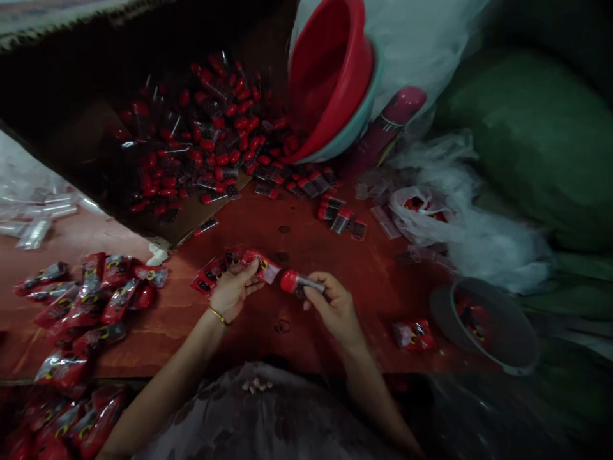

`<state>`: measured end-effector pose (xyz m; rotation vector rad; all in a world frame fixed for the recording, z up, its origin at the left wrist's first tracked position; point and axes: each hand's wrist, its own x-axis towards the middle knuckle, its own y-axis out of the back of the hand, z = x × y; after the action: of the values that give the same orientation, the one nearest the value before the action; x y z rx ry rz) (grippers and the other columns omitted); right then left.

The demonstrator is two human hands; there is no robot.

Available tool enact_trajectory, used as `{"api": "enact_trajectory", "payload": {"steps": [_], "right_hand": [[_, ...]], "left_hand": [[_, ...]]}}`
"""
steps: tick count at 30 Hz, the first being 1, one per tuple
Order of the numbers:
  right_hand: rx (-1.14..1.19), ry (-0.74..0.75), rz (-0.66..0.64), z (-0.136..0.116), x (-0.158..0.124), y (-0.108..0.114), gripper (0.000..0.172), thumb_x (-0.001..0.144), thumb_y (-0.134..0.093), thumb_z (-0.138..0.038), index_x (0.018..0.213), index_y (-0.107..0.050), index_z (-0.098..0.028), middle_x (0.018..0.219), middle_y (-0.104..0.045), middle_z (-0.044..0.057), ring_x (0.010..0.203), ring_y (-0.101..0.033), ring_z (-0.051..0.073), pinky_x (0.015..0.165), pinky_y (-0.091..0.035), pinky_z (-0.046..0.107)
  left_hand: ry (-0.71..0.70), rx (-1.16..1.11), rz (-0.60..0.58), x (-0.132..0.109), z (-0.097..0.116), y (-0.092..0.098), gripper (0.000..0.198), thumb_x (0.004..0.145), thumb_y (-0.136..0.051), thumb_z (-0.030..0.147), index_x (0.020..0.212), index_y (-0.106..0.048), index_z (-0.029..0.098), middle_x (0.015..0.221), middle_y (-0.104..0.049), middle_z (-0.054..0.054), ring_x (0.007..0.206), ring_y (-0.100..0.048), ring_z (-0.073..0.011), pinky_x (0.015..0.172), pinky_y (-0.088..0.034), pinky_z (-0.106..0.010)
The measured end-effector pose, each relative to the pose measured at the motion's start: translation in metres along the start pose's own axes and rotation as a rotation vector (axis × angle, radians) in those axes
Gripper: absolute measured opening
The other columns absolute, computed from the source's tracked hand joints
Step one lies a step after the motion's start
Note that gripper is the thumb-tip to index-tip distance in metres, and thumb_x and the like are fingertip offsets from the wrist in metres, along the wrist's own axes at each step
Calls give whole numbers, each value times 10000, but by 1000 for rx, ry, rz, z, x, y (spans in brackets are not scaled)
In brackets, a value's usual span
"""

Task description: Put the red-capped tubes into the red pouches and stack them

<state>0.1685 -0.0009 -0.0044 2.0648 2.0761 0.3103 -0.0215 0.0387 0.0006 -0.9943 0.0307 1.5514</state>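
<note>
My left hand [233, 291], with a gold bangle at the wrist, pinches a red printed plastic pouch [266, 269] between thumb and fingers. Fanned out behind that hand are several more red pouches [207, 276] on the table. My right hand [332, 305] grips a clear tube with a red cap [297, 283] by its clear end. The capped end points left at the pouch, close to its lower right end; whether they touch I cannot tell. Dark contents show inside the tube.
An open cardboard box [158, 233] spills red-capped tubes. Filled red packets [86, 300] lie at left. Behind stand red [354, 70] and pale green basins, plus a pink-capped spray can [383, 124]. At right are a plastic bag [502, 249], a grey tub [522, 338] and a packet [414, 336].
</note>
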Motion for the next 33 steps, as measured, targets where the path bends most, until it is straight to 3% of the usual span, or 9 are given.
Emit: {"api": "enact_trajectory", "payload": {"steps": [5,10,18,22,24,29,33], "right_hand": [[-106,59,0,-12,-14,0,111,785,-566,-297,859,-554,-215,613,-547,-39,506,-514,107,504,-405,223],[-122,64,53,-5,-11,-7,127,796,-556,-314,871,-554,-212,594,-540,-43,499,-511,106,511,-413,225],[66,-51,96,-3,-11,-30,175,830,-517,-363,882,-513,-196,480,-494,-77,410,-492,92,455,-390,206],[143,-30,216,-1,-8,-45,175,851,-490,-368,885,-486,-196,466,-471,-93,384,-466,72,442,-377,183],[173,-44,196,-1,-7,-50,183,849,-494,-374,884,-481,-195,483,-475,-93,371,-461,62,415,-361,171],[344,-106,53,-5,-11,-63,238,853,-468,-431,869,-485,-194,643,-564,-47,345,-448,39,335,-317,157],[320,-98,121,-5,-13,-71,253,862,-449,-434,836,-507,-190,563,-502,-68,338,-415,43,334,-324,164]], "left_hand": [[2,125,-31,-3,-2,-1,351,473,-816,388,671,-658,145,673,-690,-28,605,-622,-131,629,-485,-269],[-72,237,29,-8,0,-5,422,407,-828,411,699,-694,136,656,-685,-28,562,-601,-107,583,-468,-226],[-84,140,-50,-8,-16,-18,374,420,-834,357,654,-666,120,630,-669,-16,569,-596,-98,581,-479,-210],[-145,94,-71,-8,-20,-26,356,459,-816,384,568,-617,110,499,-590,19,449,-501,-52,469,-415,-175],[-175,73,-63,-8,-20,-28,358,487,-802,401,582,-614,113,482,-573,26,426,-474,-48,437,-390,-174],[-218,92,-64,-9,-24,-25,403,604,-730,438,831,-660,112,730,-698,-60,473,-522,-77,397,-389,-186],[-167,201,-131,-14,-30,-24,456,633,-695,451,933,-658,109,914,-705,-113,392,-483,-69,289,-328,-194]]}}
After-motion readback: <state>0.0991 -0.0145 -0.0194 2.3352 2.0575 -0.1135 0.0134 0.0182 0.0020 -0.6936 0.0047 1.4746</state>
